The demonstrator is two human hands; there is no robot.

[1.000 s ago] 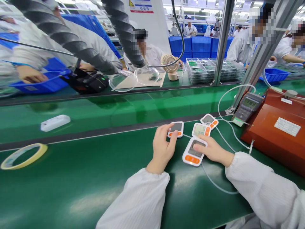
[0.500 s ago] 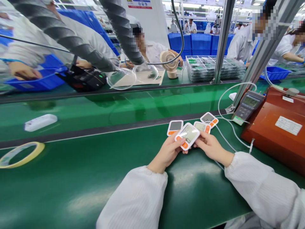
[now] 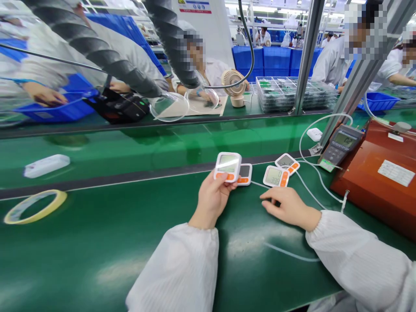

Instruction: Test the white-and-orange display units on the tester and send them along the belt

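My left hand (image 3: 211, 197) grips a white blood pressure monitor (image 3: 228, 164) with orange buttons, raised with its screen facing me. A second monitor (image 3: 246, 173) lies on the bench just behind it, partly covered. My right hand (image 3: 289, 207) hovers over the bench with nothing in it, its thumb and forefinger apart. Close beyond those fingers lies a third monitor (image 3: 272, 175), its screen lit with digits. Another monitor (image 3: 284, 162) sits behind that one, slightly overlapping it. A thin clear tube (image 3: 292, 255) lies on the bench, passing under my right forearm.
On the right stand a red-brown box (image 3: 373, 173) and a handheld pressure gauge (image 3: 343, 141) joined by tubing. A roll of yellow tape (image 3: 56, 203) lies at left. Beyond the edge rail, a green conveyor belt carries a white device (image 3: 47, 165). Co-workers sit across the belt.
My left hand has moved left and up with the monitor, away from my right hand. My right hand has let go of what it touched and opened. The white device on the belt has shifted left.
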